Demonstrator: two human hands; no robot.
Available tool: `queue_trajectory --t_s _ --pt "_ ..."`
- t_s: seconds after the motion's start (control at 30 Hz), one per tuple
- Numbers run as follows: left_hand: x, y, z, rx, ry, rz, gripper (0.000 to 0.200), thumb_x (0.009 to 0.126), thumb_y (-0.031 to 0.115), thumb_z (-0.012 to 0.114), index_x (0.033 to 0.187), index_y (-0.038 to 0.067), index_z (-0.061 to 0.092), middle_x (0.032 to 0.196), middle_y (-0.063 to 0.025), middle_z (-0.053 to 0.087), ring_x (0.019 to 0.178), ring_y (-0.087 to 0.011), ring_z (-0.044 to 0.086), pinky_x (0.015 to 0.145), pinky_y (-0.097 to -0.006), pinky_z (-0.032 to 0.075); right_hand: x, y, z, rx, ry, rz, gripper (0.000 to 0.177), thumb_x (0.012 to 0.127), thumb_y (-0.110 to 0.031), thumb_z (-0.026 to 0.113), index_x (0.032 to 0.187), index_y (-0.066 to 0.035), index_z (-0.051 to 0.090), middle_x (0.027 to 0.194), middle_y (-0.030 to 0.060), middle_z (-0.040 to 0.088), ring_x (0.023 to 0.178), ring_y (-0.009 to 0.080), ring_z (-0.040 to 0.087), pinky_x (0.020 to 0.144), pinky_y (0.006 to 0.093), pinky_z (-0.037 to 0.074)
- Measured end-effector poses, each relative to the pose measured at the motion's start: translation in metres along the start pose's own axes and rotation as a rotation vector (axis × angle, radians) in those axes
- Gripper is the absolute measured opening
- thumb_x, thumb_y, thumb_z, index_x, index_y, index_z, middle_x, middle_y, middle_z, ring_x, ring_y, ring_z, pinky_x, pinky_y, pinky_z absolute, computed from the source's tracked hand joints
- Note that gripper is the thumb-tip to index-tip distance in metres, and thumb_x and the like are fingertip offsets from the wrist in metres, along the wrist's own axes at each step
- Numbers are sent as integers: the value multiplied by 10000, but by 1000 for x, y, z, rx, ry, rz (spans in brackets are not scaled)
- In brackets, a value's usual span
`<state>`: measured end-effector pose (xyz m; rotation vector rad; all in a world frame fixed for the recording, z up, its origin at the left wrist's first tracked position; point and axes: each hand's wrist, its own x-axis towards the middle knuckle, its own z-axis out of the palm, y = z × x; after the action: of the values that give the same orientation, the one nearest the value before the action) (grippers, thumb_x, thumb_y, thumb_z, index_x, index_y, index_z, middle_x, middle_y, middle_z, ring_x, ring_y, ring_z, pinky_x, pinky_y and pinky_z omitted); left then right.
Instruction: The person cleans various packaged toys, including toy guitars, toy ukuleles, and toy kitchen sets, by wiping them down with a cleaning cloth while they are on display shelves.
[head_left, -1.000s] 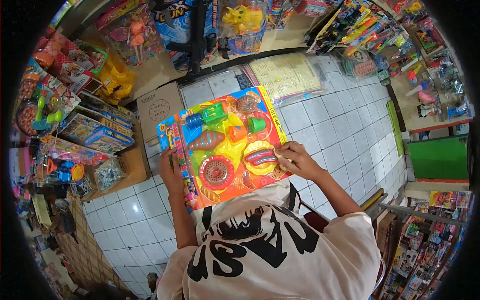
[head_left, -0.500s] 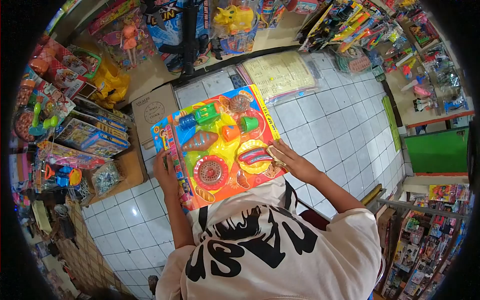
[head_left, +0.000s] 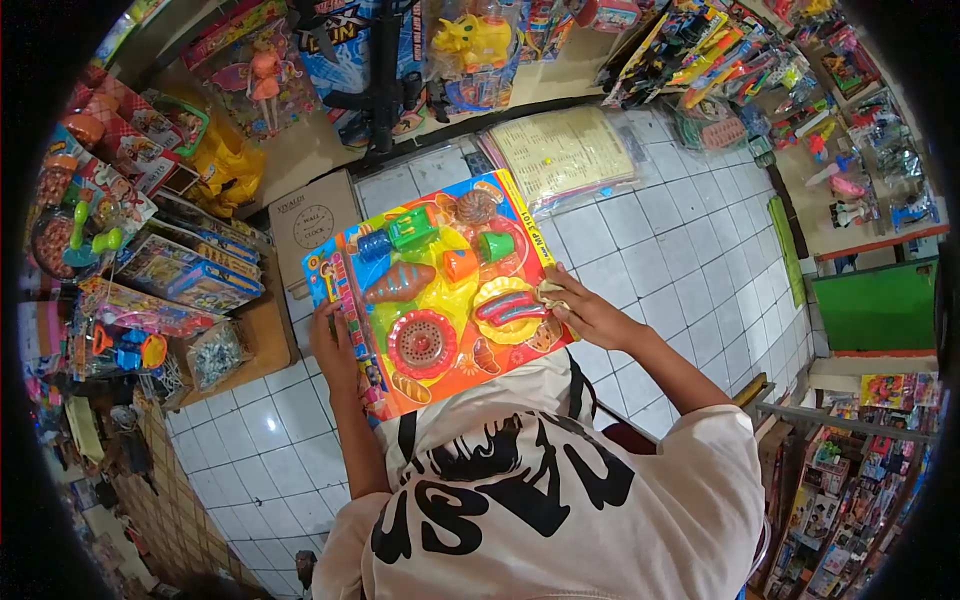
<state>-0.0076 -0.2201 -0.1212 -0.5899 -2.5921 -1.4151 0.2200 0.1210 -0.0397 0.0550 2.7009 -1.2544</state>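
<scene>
A large toy food set on a bright printed card point(head_left: 447, 297) lies tilted across my lap, under clear plastic. Inside it are a hot dog on a yellow plate point(head_left: 513, 311), a red round strainer-like piece point(head_left: 421, 344), a brown ice-cream-shaped piece point(head_left: 400, 284) and green and orange cups. My left hand point(head_left: 334, 348) grips the card's left edge, fingers bent around it. At the right edge, my right hand point(head_left: 598, 318) holds a crumpled pale cloth point(head_left: 550, 292) against the package, beside the hot dog.
A wall clock box point(head_left: 312, 226) and a plastic-wrapped stack of printed sheets point(head_left: 565, 160) lie on the tiled floor point(head_left: 640, 250) ahead. Packed toys crowd the left side, with a toy gun point(head_left: 383, 80) and a doll point(head_left: 265, 82) in front. A shelf of small packets point(head_left: 835, 480) stands right.
My right hand and the cloth have shifted slightly up and outward along the package's right edge. My left hand still grips the left edge.
</scene>
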Motion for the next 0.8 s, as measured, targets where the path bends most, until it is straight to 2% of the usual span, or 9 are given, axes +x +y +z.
queue_trajectory --t_s 0.23,0.33,0.37,0.47,0.5,0.6,0.63,0.73,0.8 --pt "6 4 -1 -28 -30 2 152 896 104 506 1005 34 583 1144 -171 567 1071 -330 529 915 -396 396 -25 -11 16 -20 40 32 357 952 -187 428 1245 16 454 1449 243 177 1370 397 104 1111 415 187" --pt "6 5 0 2 -24 19 154 898 115 506 1004 33 583 1133 -176 574 1055 -337 541 909 -400 399 -36 -23 27 -102 93 111 363 942 -177 456 1246 20 445 1451 255 161 1366 406 111 1106 417 205" --pt "6 6 0 14 -16 22 154 899 119 506 1002 33 583 1129 -178 576 1049 -339 544 908 -401 400 -42 -18 33 -130 112 76 394 914 -154 506 1264 9 431 1451 263 152 1361 414 121 1103 434 209" --pt "5 9 -1 18 -17 15 159 904 130 501 1002 34 581 1132 -176 576 1049 -344 543 909 -408 398 -49 -17 31 -224 46 -21 439 883 -126 548 1288 -16 420 1450 268 146 1358 419 131 1106 452 195" --pt "4 8 -1 19 -21 15 162 907 135 498 1005 36 580 1136 -174 574 1055 -342 539 912 -407 395 -50 -22 29 -263 47 -71 455 864 -94 562 1292 -30 421 1457 238 161 1356 413 149 1108 461 189" --pt "4 2 -2 30 -25 21 172 914 151 490 1017 45 578 1151 -167 565 1075 -335 524 924 -405 383 -58 -22 11 -319 -136 -153 409 874 -84 546 1265 -28 441 1461 197 189 1355 402 165 1109 460 187" --pt "2 1 -2 32 -25 25 175 917 156 488 1022 49 577 1160 -164 560 1083 -332 517 929 -404 377 -57 -20 4 -200 -13 -239 369 893 -81 510 1254 -28 450 1439 178 263 1338 371 250 1087 429 250" --pt "0 -6 0 10 -48 18 181 921 166 485 1034 59 576 1184 -159 544 1106 -322 496 940 -399 366 -66 -27 -26 112 242 105 345 918 -83 471 1257 -28 450 1372 187 381 1278 330 376 1040 385 324" --pt "-1 -6 1 9 -53 13 182 921 167 485 1039 63 576 1192 -155 538 1114 -318 487 945 -397 361 -70 -15 -39 -11 462 78 329 930 -80 453 1255 -26 452 1289 177 478 1193 284 473 990 346 368"
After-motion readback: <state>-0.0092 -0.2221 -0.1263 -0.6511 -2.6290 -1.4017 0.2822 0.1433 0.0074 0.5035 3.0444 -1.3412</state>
